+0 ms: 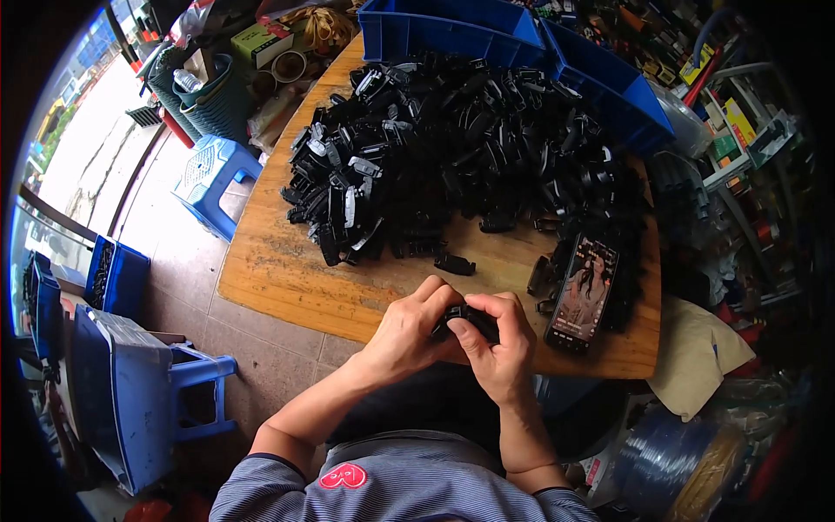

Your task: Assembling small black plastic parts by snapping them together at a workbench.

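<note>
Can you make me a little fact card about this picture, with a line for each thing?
Left hand: holding a small black part
Right hand: holding the same part, thumb and finger on it
Nearest loose piece: one black piece just beyond the hands
Table: wooden
Pile: many black pieces, some with shiny grey faces
Phone: screen lit, on the table's right side
Bins: two blue ones behind the pile
</note>
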A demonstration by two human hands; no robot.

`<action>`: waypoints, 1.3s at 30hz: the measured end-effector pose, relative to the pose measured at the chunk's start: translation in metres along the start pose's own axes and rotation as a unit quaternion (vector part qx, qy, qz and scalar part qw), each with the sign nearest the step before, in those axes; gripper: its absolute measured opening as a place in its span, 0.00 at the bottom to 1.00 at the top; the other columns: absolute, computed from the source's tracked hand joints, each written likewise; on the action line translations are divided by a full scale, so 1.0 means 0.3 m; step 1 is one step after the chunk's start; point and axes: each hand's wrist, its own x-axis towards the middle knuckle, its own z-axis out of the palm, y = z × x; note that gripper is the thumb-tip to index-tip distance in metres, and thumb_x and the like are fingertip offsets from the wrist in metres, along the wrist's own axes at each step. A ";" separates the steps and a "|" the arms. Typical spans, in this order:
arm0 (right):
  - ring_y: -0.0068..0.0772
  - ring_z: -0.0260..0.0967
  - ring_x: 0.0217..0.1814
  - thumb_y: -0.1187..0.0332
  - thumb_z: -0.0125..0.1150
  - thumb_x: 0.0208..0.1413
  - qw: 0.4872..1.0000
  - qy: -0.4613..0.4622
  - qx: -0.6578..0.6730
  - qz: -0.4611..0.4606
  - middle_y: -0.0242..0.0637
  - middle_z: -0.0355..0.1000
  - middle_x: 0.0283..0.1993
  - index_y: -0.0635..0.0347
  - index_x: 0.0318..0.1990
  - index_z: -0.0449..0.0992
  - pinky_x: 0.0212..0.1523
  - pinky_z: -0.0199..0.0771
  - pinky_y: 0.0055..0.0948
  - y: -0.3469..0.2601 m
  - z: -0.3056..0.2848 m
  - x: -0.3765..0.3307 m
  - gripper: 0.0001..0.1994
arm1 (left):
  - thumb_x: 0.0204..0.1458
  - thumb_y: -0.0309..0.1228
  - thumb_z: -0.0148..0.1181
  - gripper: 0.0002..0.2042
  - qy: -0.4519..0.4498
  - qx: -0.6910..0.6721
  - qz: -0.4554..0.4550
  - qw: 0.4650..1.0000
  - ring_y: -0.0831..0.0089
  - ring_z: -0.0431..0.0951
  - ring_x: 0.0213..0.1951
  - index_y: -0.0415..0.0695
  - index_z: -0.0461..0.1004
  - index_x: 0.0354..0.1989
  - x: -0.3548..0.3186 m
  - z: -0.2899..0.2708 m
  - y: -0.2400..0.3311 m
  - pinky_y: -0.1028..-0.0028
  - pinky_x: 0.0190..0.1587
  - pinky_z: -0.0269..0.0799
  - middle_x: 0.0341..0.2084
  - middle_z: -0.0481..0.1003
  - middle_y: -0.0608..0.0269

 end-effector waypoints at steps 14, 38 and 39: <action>0.11 0.55 0.19 0.68 0.56 0.55 0.856 0.008 0.455 0.246 0.31 0.67 0.25 0.62 0.40 0.67 0.19 0.55 0.11 0.020 -0.052 -0.015 0.09 | 0.40 0.32 0.68 0.19 -0.028 -0.131 -0.035 0.990 0.74 0.69 0.24 0.41 0.67 0.39 -0.008 -0.020 -0.030 0.77 0.28 0.64 0.21 0.69 0.63; 0.23 0.67 0.19 0.67 0.58 0.54 0.705 -0.138 0.581 0.383 0.32 0.67 0.27 0.58 0.40 0.62 0.16 0.65 0.18 0.039 -0.040 -0.053 0.12 | 0.36 0.30 0.68 0.18 -0.005 -0.027 0.142 0.989 0.64 0.72 0.25 0.38 0.72 0.37 -0.039 -0.067 -0.009 0.71 0.27 0.68 0.25 0.70 0.58; 0.22 0.66 0.22 0.65 0.58 0.54 0.715 -0.147 0.574 0.370 0.32 0.67 0.29 0.58 0.42 0.62 0.20 0.66 0.19 0.040 -0.042 -0.059 0.13 | 0.36 0.30 0.68 0.18 -0.006 -0.028 0.142 0.989 0.64 0.72 0.25 0.38 0.72 0.37 -0.042 -0.067 -0.007 0.71 0.27 0.68 0.25 0.70 0.58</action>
